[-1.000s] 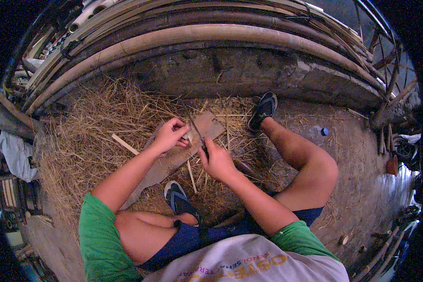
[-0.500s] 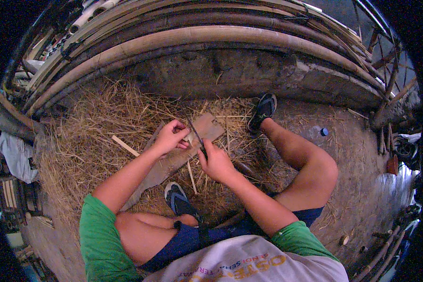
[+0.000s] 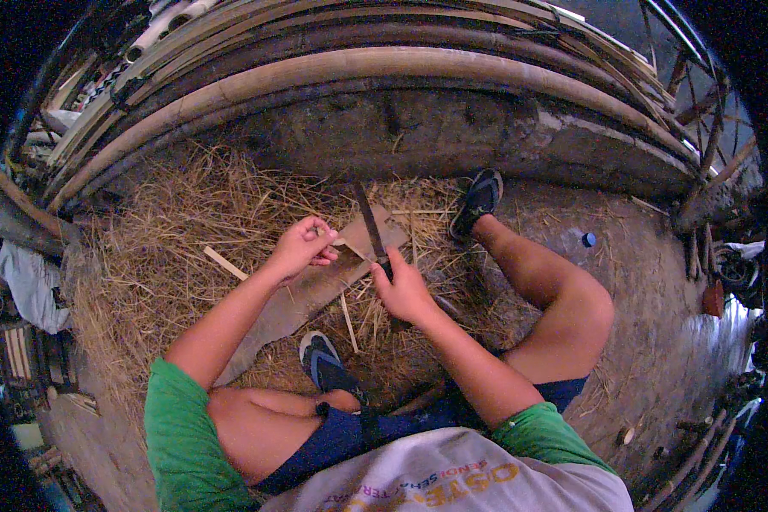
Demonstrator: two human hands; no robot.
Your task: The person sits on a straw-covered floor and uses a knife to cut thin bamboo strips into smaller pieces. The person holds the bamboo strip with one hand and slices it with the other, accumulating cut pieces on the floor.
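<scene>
My right hand [image 3: 404, 288] grips a knife by its handle; the long dark blade [image 3: 368, 218] points away from me, toward the low wall. My left hand [image 3: 300, 249] is closed in a pinch on a small pale sliver [image 3: 340, 241], which looks like bamboo or wood. Between the sliver and the blade there is a small gap. Both hands are above a flat brown board [image 3: 286, 320] that lies slanted between my feet. A thin pale strip [image 3: 350, 324] lies by the board's right edge.
Straw-like shavings [image 3: 171, 256] cover the floor to the left, with another pale strip [image 3: 222, 261] on top. Beyond a low concrete wall [image 3: 333, 132] lie long bamboo poles [image 3: 401, 61]. A bottle with a blue cap [image 3: 588, 240] lies right of my right leg.
The knife has swung more upright and moved right, away from the sliver. My right hand has shifted slightly right, and my left hand has moved slightly left.
</scene>
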